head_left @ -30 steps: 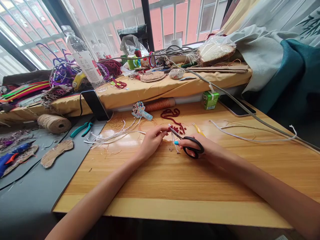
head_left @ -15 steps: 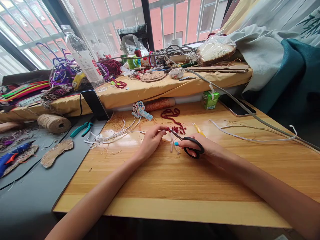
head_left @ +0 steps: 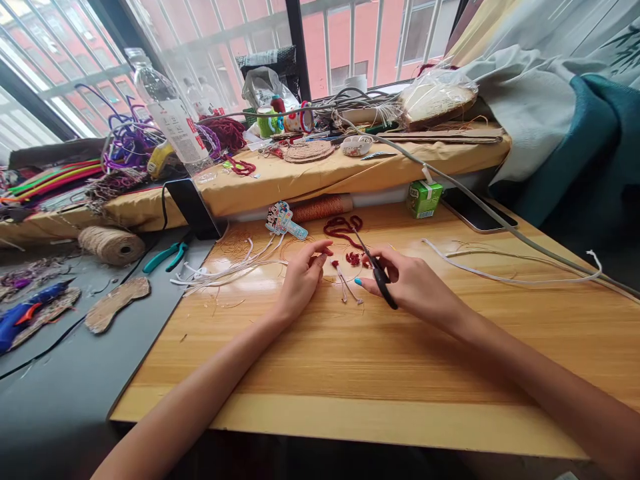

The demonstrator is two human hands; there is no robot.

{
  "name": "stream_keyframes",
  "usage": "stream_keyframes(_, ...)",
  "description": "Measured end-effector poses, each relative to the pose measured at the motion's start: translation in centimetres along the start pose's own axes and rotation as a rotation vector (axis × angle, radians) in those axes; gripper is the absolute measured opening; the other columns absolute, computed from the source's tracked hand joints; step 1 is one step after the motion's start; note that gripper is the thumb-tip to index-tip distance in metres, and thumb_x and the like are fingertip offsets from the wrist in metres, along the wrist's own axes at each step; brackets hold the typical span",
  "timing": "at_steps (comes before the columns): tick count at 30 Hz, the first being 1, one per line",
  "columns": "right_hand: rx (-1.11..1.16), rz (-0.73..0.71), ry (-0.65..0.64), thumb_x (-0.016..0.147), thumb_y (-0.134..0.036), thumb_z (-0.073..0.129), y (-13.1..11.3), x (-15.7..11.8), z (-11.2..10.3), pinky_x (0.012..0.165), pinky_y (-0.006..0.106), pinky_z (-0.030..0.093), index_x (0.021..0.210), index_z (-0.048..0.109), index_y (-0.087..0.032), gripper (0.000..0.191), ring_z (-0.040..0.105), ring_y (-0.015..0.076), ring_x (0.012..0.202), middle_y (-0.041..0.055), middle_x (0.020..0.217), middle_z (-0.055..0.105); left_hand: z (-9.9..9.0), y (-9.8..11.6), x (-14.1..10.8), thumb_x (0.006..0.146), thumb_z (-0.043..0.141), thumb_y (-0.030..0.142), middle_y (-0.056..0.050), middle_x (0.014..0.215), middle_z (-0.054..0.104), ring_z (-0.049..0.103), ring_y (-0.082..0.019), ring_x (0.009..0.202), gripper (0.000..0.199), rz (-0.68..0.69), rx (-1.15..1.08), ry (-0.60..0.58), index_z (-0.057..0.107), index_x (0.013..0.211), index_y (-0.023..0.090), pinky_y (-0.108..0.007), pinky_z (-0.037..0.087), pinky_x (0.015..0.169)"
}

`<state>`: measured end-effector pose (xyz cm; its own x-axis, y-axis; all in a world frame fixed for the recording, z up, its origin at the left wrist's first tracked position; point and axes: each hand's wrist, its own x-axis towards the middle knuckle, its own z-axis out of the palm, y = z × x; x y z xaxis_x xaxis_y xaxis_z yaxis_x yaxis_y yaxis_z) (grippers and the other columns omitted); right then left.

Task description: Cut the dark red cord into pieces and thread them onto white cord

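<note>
My right hand holds black-handled scissors, whose blades point up and away over the wooden table. To their left, my left hand rests with fingers curled near the thumb; whether anything small is between them is hidden. Between the hands lie thin white stems with a dark red tip. Just beyond are small red clippings and a looped dark red cord.
White cords lie left of my left hand, and a white wire at the right. A green carton and a phone stand or lie near the shelf. Teal pliers and a twine spool are left.
The scissors have turned upright and moved away from my left hand. The red-tipped stems, formerly at my left fingertips, now lie free on the table. My right hand has shifted slightly.
</note>
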<state>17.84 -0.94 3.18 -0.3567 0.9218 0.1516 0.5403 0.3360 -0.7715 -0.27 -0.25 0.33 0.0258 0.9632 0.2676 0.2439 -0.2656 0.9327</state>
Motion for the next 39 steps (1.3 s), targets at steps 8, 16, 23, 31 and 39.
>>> stream_keyframes(8,-0.105,-0.275,-0.170,0.068,-0.022,0.054,-0.1,-0.2,-0.6,0.075,0.030,0.039,0.113,0.046,-0.020,0.046,0.052,0.0185,0.083,0.0065,0.098,0.057,-0.6,-0.1,0.5,0.077,0.048,0.029,-0.002,0.078,0.059,0.051,-0.008,0.063,0.020,0.045,0.103,0.118,0.058,0.088,0.015,-0.019,0.040,0.062)
stream_keyframes(16,-0.101,-0.342,-0.399,0.072,-0.025,0.053,0.1,-0.8,0.6,0.079,0.031,0.038,0.106,0.055,-0.023,0.034,0.050,0.0200,0.092,0.0064,0.101,0.056,-1.1,-0.1,0.7,0.077,0.049,0.026,-0.001,0.075,0.059,0.055,-0.011,0.070,0.020,0.118,0.148,0.088,0.052,0.094,0.017,-0.021,0.041,0.063)
stream_keyframes(23,0.078,-0.073,-0.061,0.079,-0.039,0.046,-0.3,-0.5,0.8,0.054,0.023,0.036,0.093,0.056,-0.019,0.027,0.049,0.0120,0.057,0.0018,0.072,0.058,0.3,1.3,-1.3,0.081,0.044,0.027,-0.004,0.081,0.061,0.054,-0.011,0.072,0.018,0.431,0.522,-0.116,0.058,0.087,0.019,-0.021,0.040,0.065)
stream_keyframes(31,0.111,-0.072,0.016,0.080,-0.038,0.043,-0.1,-0.5,0.4,0.051,0.023,0.032,0.071,0.057,-0.018,0.026,0.045,0.0109,0.050,-0.0016,0.053,0.049,0.4,0.6,-1.5,0.083,0.039,0.028,-0.005,0.080,0.060,0.054,-0.012,0.072,0.021,0.498,0.600,-0.156,0.058,0.088,0.019,-0.021,0.041,0.065)
stream_keyframes(39,0.103,-0.019,0.066,0.080,-0.039,0.043,0.5,0.0,0.3,0.050,0.023,0.030,0.065,0.054,-0.017,0.029,0.041,0.0093,0.048,-0.0025,0.050,0.046,0.3,0.6,-1.4,0.082,0.040,0.026,-0.004,0.075,0.059,0.052,-0.011,0.066,0.019,0.527,0.610,-0.147,0.057,0.081,0.017,-0.020,0.038,0.060)
